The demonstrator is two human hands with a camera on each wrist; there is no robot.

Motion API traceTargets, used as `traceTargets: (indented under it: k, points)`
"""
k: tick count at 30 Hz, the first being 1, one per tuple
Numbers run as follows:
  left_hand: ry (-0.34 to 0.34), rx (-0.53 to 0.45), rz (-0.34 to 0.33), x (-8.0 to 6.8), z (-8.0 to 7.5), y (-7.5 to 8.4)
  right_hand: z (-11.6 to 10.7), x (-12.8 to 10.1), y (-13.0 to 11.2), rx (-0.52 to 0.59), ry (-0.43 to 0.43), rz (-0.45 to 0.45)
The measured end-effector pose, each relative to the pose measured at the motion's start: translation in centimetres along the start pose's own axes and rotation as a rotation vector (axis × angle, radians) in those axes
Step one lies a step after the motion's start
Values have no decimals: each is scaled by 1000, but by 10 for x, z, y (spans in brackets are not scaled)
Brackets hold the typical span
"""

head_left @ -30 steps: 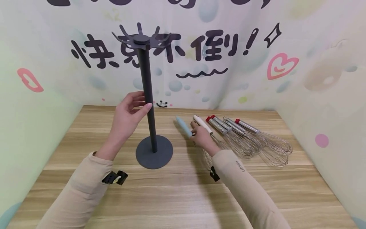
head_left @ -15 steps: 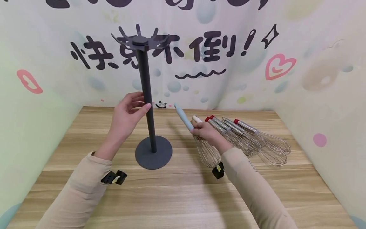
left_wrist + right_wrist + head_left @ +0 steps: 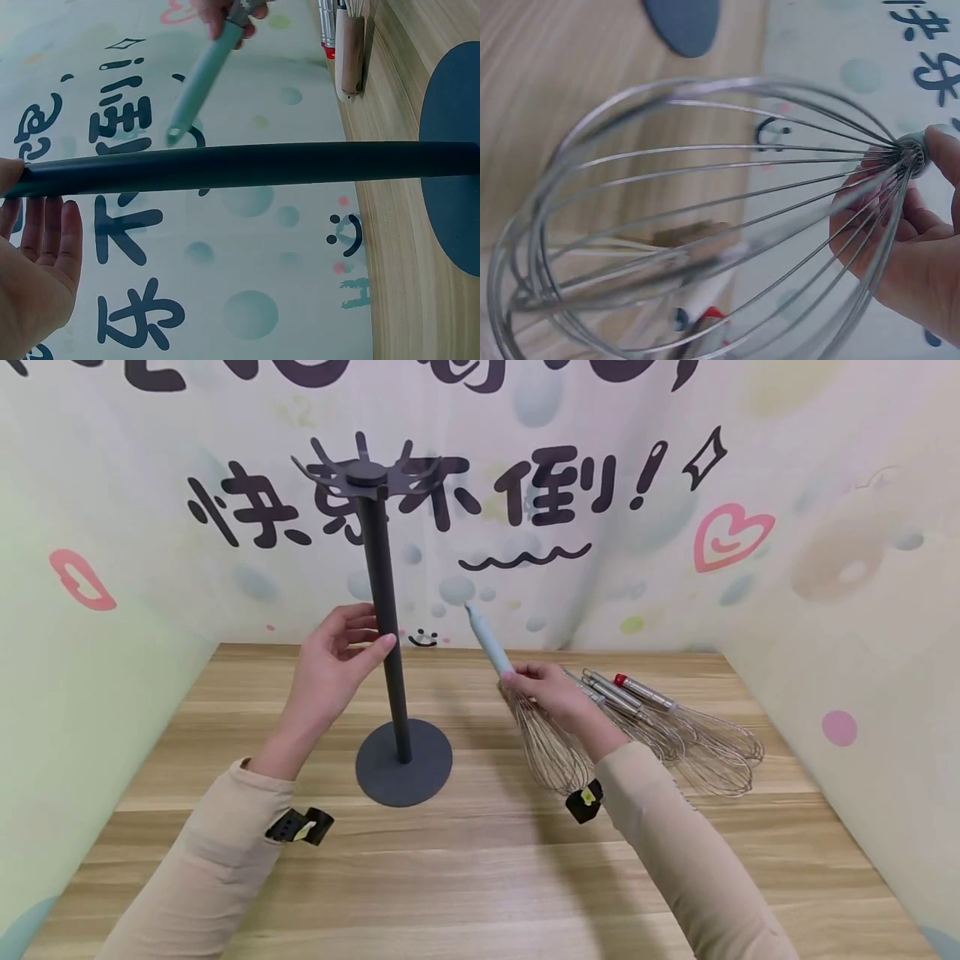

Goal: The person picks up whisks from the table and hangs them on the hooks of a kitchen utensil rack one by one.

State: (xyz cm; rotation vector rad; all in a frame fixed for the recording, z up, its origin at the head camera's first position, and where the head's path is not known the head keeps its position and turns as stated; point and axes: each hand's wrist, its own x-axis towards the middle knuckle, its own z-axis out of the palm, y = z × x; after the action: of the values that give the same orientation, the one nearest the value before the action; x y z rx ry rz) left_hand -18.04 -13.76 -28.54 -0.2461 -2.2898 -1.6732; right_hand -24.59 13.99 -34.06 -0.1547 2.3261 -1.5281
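Note:
A dark grey stand [image 3: 380, 577] with a round base and a ring of upturned hooks on top rises upright from the wooden table. My left hand [image 3: 333, 664] holds its pole about halfway up, thumb in front and fingers behind. In my right hand [image 3: 551, 693] is a wire whisk with a light blue handle [image 3: 486, 639], pinched where handle and wires meet. The handle slants up and left toward the pole, while its wire loops hang down to the right. The right wrist view shows the wires spreading from the collar [image 3: 913, 154] at the fingertips.
Several metal whisks [image 3: 648, 691] lie side by side at the right, partly behind my right hand. A pale-handled whisk [image 3: 351, 56] shows in the left wrist view. A printed wall [image 3: 525, 610] stands directly behind the table [image 3: 450, 877].
My right hand has picked up the blue-handled whisk from the table and moved it slightly up and right, its handle tipping upward. My left hand stays on the pole.

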Motion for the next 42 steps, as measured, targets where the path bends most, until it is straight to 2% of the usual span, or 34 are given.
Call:
traceTargets:
  k: [6, 11, 20, 28, 33, 42]
  points:
    - [32, -110, 58, 3, 0, 6, -12, -10, -21, 61, 24, -43]
    - [58, -123, 94, 8, 0, 17, -18, -16, -34, 137, 18, -62]
    - [52, -145, 90, 12, -1, 22, -19, -31, -62, 198, 39, -148]
    - [15, -151, 84, 14, -4, 22, -19, -45, -88, 267, 37, -272]
    - [2, -151, 86, 15, -4, 23, -18, -51, -100, 259, 31, -345]
    - [5, -154, 76, 16, -3, 21, -13, -61, -125, 133, 71, -423]
